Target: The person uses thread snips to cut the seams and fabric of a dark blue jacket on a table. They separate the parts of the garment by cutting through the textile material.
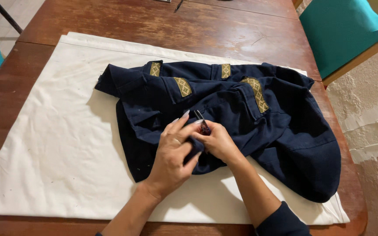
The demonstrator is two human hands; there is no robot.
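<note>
Navy jacket (259, 131) with gold-patterned tabs lies crumpled, bunched under the fingers (184, 124); small dark scissors (202, 124) poke up between fingertips.

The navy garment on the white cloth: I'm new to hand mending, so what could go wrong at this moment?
1. The right hand holds a small dark pointed tool close to the left hand fingers; a slip might prick them.
2. The navy garment is bunched under both hands, so the tool could catch a layer beneath.
3. Its lower right part lies near the edge of the white cloth and the wooden table; a tug might drag it off.
</note>
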